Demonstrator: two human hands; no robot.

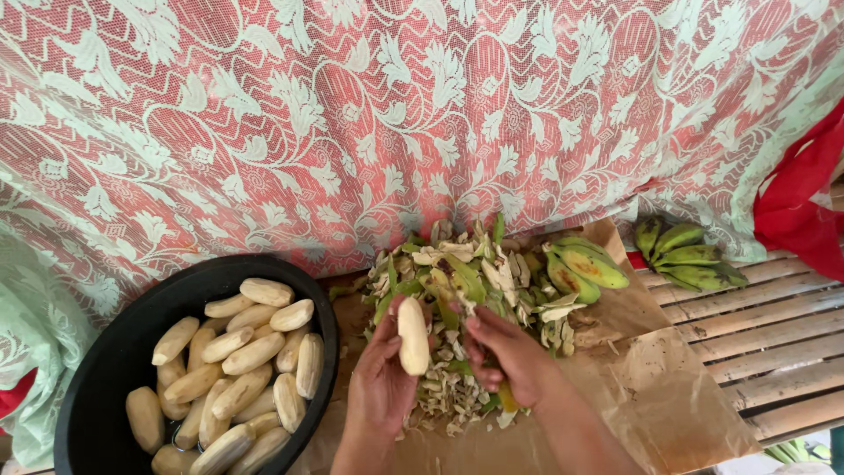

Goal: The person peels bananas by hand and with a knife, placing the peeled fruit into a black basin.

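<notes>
1. Lace cloth (422, 114), red with pale leaf pattern: hangs as a backdrop, well beyond the fingers, across the whole upper view.

2. Tabletop (774, 343), wooden slats: bare to the right of the fingers; elsewhere covered.

3. Brown paper sheet (668, 396): spread on the tabletop under and to the right of both hands.

4. Black basin (105, 369): left of the fingers, near the left wrist. Holds a heap of peeled bananas (237, 369), pale cream, roughly twenty as far as can be counted. Judged: the greater part of the peeling is done.

5. Peel pile (457, 281), green skins and pale scraps: just beyond and beneath the fingers, on the paper.

6. Unpeeled green bananas (585, 268): two or three at the far right edge of the peel pile, beyond the right fingers. A second small bunch of green bananas (690, 255) lies farther right on the slats, well apart. Judged: these few remain to be peeled.

7. Red cloth (804, 202): far right, well apart from the fingers.

8. Left hand (382, 378): fingers curled around the peeled banana in hand (413, 336), held upright over the peel pile, thumb on its near side.

9. Right hand (510, 356): fingers bent and pressed together, just beside the held banana; whether they pinch a scrap or a tool cannot be told.
</notes>
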